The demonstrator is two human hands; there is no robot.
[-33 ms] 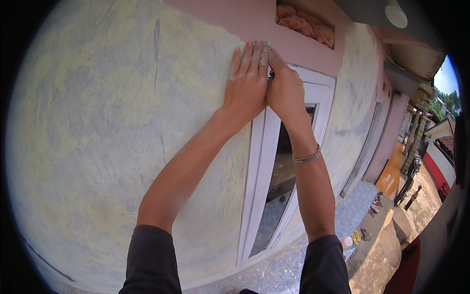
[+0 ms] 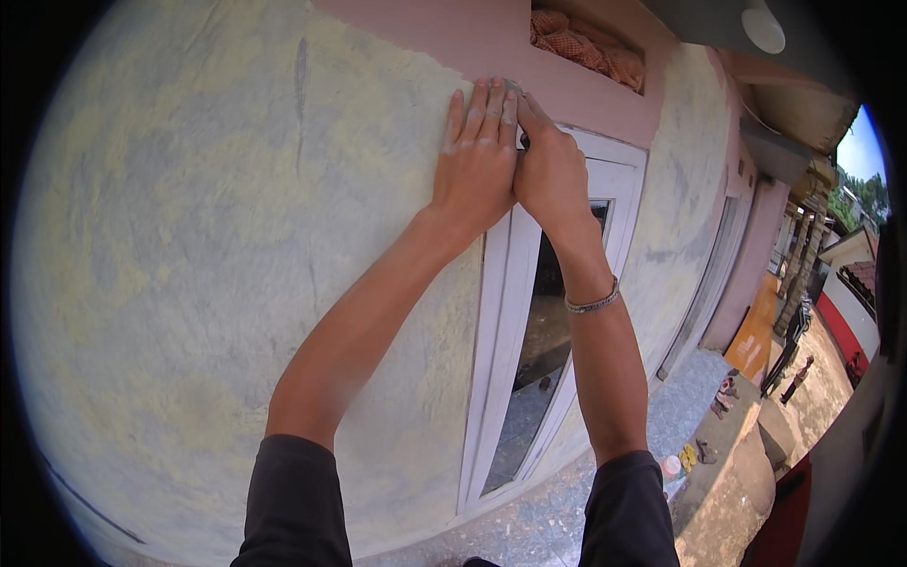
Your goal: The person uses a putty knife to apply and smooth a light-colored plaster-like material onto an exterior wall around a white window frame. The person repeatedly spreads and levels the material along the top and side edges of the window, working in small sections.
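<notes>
"At the top of the white window frame [image 2: 614,168], what are the two hands doing?"

"They are up high, side by side and touching. The left hand [image 2: 475,170] is flat, with its fingers pointing up. Its grip is not curled around anything. There is pale dust or paste on the fingers."

"And the right hand [image 2: 555,170]?"

"It is bent into a fist. Its grip is closed on a tool [image 2: 513,85]."

"Where is the tool?"

"Up by the fingertips, against the wall [image 2: 189,236], just beside the frame's top corner. A grey edge peeks out there, and a dark bit shows between the hands. The rest is hidden, so I can't tell its whole shape."

"What does the wall look like?"

"It is patchy, yellow and grey, with a dark streak [image 2: 302,104] to the left of the hands. Above the hands is pink paint [image 2: 416,33]."

"What else is there?"

"The right wrist has a bracelet [image 2: 593,304]. Both arms wear dark sleeves [image 2: 293,501]. A reddish cloth [image 2: 586,47] is stuffed in a hole above the window. Low on the right, yellow slippers [image 2: 688,455] lie near a small tub [image 2: 672,466], and an orange board [image 2: 753,335] is farther back."
</notes>
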